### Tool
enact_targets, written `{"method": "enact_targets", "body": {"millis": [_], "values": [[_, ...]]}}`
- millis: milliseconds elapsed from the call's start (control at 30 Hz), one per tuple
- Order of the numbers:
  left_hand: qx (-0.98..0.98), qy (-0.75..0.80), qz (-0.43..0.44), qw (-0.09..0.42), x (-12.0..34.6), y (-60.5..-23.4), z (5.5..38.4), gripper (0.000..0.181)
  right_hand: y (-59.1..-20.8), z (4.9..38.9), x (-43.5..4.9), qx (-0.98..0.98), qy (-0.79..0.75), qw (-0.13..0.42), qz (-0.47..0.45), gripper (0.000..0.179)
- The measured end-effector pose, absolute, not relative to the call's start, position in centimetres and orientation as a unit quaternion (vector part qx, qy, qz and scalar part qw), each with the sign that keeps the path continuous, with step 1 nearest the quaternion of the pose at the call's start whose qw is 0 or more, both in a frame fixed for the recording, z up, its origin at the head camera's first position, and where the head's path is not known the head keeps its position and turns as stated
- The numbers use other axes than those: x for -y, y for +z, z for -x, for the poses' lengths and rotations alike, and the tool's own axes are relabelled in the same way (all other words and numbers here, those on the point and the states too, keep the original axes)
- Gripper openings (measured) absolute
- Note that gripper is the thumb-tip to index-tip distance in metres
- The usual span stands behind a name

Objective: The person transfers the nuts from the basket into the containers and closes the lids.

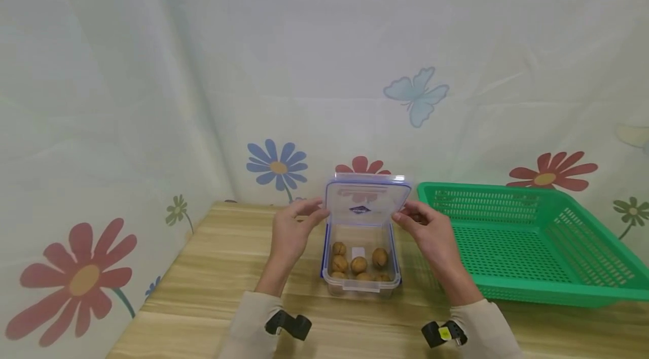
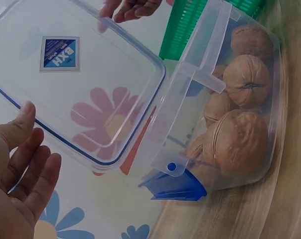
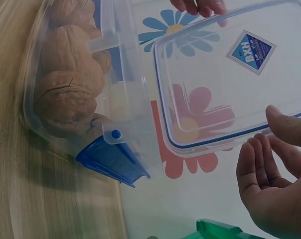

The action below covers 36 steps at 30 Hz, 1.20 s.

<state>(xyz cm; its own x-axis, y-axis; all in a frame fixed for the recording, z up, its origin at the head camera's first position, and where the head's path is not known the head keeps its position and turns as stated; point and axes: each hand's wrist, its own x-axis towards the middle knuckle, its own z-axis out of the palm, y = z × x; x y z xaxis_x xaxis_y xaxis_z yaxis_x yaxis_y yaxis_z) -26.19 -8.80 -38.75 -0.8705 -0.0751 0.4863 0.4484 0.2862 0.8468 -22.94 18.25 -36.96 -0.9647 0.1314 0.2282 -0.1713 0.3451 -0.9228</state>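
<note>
A clear plastic lid (image 1: 369, 196) with a blue seal and a small label stands tilted up at the far end of a clear food container (image 1: 362, 287). Several walnuts (image 1: 359, 265) lie in the container, some resting against its near wall. My left hand (image 1: 290, 234) holds the lid's left edge, thumb on the rim. On the opposite edge, my right hand (image 1: 435, 235) pinches the lid between thumb and fingers. Blue side latches (image 2: 178, 185) hang loose from the container in the left wrist view.
Close on the right stands a green perforated basket (image 1: 517, 286). The wood-patterned tabletop (image 1: 203, 286) carries both containers. Behind it hangs a pale curtain (image 1: 324, 94) printed with flowers and a butterfly.
</note>
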Motion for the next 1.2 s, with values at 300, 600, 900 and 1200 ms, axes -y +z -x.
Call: {"method": "enact_targets", "body": {"millis": [300,600,900,1200], "values": [[0.775,-0.576,0.126,0.229,8.65,-38.84,26.33,0.021,-37.37,23.15,-18.47,0.815,0.558,0.153,-0.016,0.046],[0.763,-0.599,0.124,0.211,8.35,-38.63,26.05,0.025,-37.34,23.14,-18.07,0.787,0.599,0.150,-0.018,0.047],[0.734,-0.639,0.139,0.185,8.38,-38.80,26.16,0.040,-37.63,23.46,-17.84,0.760,0.626,0.173,-0.037,0.058],[0.758,-0.622,0.134,0.144,8.49,-38.82,26.12,0.040,-37.80,23.45,-17.82,0.788,0.599,0.138,-0.041,0.050]]}}
